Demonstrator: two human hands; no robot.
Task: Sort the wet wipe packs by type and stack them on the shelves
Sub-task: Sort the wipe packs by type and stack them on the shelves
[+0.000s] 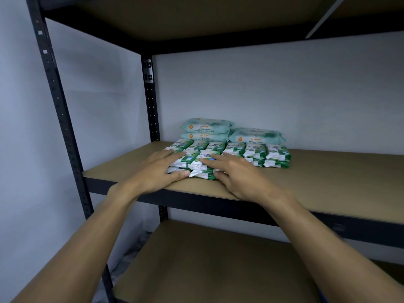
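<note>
Small green-and-white wipe packs [254, 152] lie in rows on the middle shelf board [328, 182]. Nearest me is a short stack of the same packs [197, 163], two wide. My left hand [160, 171] lies on its left side, fingers on top, thumb along the front edge. Over the stack's right side rests my right hand [235, 174], fingers on top, thumb at the front. Behind the rows, against the wall, sit larger pale teal packs: two stacked on the left [206, 130] and one on the right [256, 135].
The shelving unit has dark metal posts [150, 101] and brown boards. A bare lower shelf [207, 265] lies below my arms. Another board [196, 16] spans overhead. White walls close in the back and left.
</note>
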